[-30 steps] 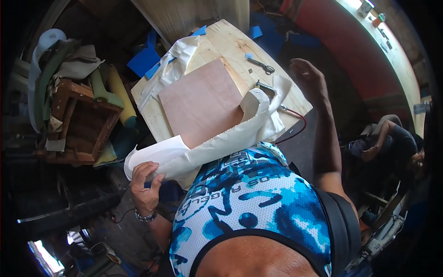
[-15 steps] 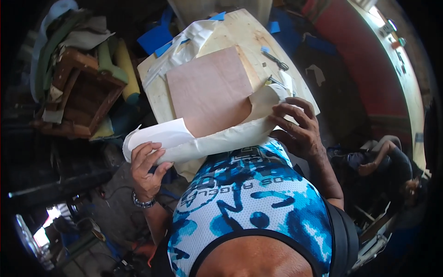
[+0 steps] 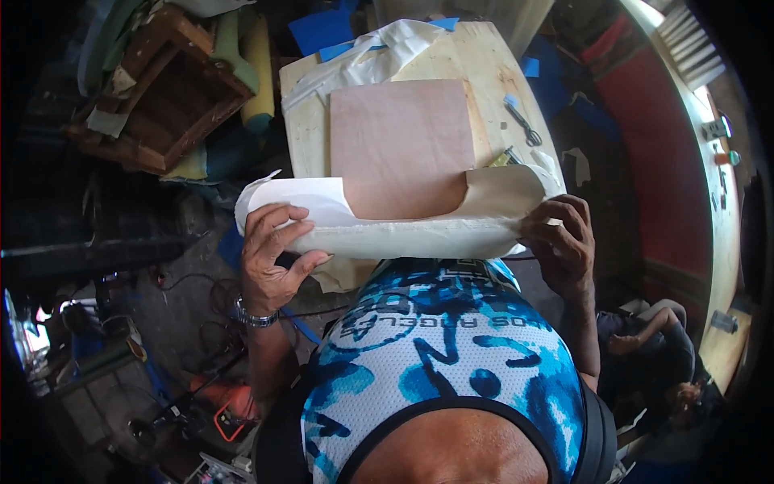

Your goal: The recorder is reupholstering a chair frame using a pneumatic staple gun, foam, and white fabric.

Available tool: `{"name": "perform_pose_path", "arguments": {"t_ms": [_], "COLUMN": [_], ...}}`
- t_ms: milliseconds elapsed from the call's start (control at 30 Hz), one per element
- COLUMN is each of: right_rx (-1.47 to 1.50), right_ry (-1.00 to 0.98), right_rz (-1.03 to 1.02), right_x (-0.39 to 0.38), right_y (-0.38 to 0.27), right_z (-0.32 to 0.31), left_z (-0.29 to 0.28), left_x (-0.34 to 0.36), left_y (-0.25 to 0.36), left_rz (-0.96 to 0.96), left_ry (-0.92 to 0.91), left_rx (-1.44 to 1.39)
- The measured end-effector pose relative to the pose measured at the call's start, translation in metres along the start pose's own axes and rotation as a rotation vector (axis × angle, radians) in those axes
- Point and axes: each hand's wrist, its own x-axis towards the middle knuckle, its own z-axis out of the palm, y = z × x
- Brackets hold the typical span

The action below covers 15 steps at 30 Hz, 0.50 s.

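Observation:
A long white sewn piece of cover material (image 3: 419,238) stretches between my two hands, in front of my body. It has a seam along its length and two rounded flaps, white at left and tan inside at right. My left hand (image 3: 272,254) holds its left end, fingers over the top and thumb low at the front. At the right end, my right hand (image 3: 562,239) grips the edge with bent fingers; its thumb is hidden. Behind the piece, a square reddish-brown plywood panel (image 3: 403,133) lies on the pale wooden table (image 3: 504,68).
Dark-handled scissors (image 3: 526,123) lie on the table's right side. Crumpled white material (image 3: 383,48) covers the far left edge. A wooden furniture frame (image 3: 165,89) stands at the left beside green and yellow rolls. Another person (image 3: 657,343) is at the lower right.
The white piece has turned from slanting up to the right to nearly level. My right hand has come lower and still grips its end. The whole view has shifted and turned.

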Motion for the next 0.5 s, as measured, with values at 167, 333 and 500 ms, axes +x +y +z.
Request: {"name": "perform_pose_path", "arguments": {"t_ms": [167,333,500], "right_rx": [0.037,-0.012,-0.065], "right_ry": [-0.011,-0.060,-0.156], "right_rz": [-0.003,0.096,0.086], "right_x": [0.005,0.012,0.014], "right_y": [-0.006,-0.010,-0.006], "right_z": [-0.004,-0.010,-0.018], "left_z": [-0.025,-0.053,-0.059], "left_x": [-0.008,-0.012,-0.014], "left_y": [-0.021,-0.044,-0.048], "left_rz": [-0.023,-0.095,-0.091], "left_ry": [0.072,-0.056,-0.054], "left_rx": [0.176,0.053,0.077]}}
